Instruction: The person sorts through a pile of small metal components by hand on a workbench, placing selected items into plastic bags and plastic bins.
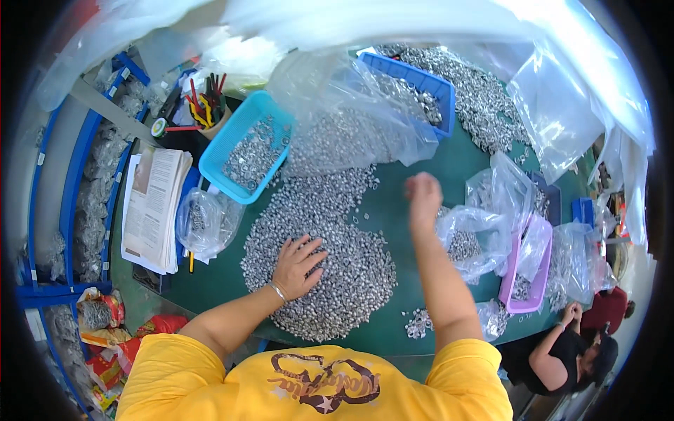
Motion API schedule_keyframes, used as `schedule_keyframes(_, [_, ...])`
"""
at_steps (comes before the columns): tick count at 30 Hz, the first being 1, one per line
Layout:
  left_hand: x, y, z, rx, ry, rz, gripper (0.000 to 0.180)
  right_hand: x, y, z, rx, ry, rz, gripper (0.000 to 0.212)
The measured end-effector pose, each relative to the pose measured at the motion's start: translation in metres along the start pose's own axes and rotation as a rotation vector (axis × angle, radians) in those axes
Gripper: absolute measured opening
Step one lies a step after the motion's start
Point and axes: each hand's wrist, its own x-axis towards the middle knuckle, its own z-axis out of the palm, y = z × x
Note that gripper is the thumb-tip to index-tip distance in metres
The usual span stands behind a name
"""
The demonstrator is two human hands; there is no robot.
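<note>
A large heap of small silvery metal parts [337,281] spreads over the green table [393,231] in front of me; the single pieces are too small to name. On the left side of the heap rests my left hand [298,268], fingers spread and palm down on the parts. My right hand [423,196] hovers over green tabletop to the right of the heap, slightly blurred. Its fingers look curled in, and whatever they may hold is hidden. Just right of that forearm lies a clear plastic bag [474,242] with metal parts inside.
Beyond the heap are a turquoise basket [210,168], a large clear bag [351,140] and a blue bin [449,91] of parts. A pink basket [537,281] stands right. Papers [149,210] and a tool holder [217,125] lie left. Another person [562,358] works at lower right.
</note>
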Motion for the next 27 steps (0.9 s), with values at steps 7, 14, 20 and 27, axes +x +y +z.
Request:
schedule_keyframes(7, [0.104, 0.018, -0.07, -0.43, 0.57, -0.319, 0.064, 0.103, -0.047, 0.026, 0.442, -0.172, 0.59, 0.044])
schedule_keyframes(14, [0.244, 0.016, -0.17, -1.201, 0.45, -0.533, 0.045, 0.011, -0.091, 0.054, 0.011, -0.191, -0.041, 0.007])
schedule_keyframes(20, [0.266, -0.01, -0.139, -0.581, 0.459, -0.201, 0.047, -0.074, -0.12, -0.01, -0.019, -0.271, -0.324, 0.009])
schedule_keyframes(27, [0.217, -0.055, -0.125, -1.194, 0.311, -0.941, 0.026, -0.149, -0.136, -0.033, 0.061, -0.202, -0.433, 0.013])
